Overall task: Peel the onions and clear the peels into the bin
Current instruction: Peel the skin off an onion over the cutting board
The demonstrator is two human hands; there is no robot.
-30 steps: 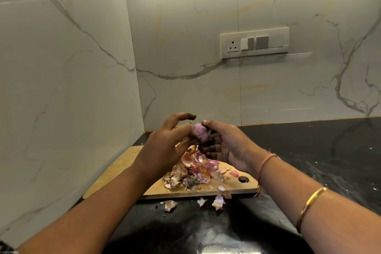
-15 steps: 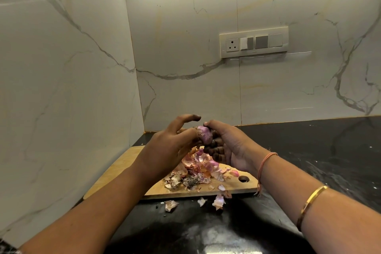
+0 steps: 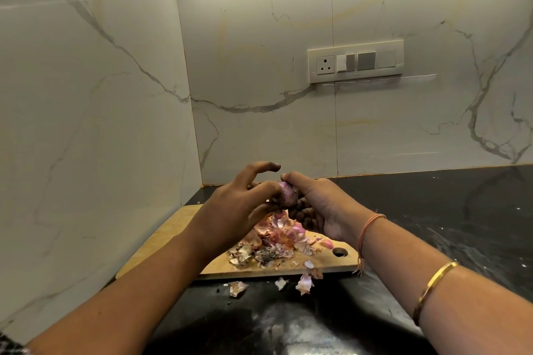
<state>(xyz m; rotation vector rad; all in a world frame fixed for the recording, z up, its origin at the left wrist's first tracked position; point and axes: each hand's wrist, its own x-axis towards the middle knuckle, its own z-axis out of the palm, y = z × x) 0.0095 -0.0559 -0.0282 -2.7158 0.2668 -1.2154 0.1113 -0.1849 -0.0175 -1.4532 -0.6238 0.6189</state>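
A small purple onion (image 3: 289,195) is held in the air above a wooden cutting board (image 3: 161,242). My right hand (image 3: 314,204) grips it from the right, thumb on top and fingers curled under it. My left hand (image 3: 242,204) pinches the onion's left side, with the index finger raised above it. A heap of pink and brown onion peels (image 3: 274,242) lies on the board under both hands. A few loose peels (image 3: 304,282) sit on the black counter just in front of the board. No bin is in view.
The black counter (image 3: 432,225) stretches to the right and toward me. Marble walls close off the left side and the back. A socket and switch panel (image 3: 355,60) is on the back wall.
The onion has turned a little between my hands and my left index finger has lifted higher. Both hands stay over the board.
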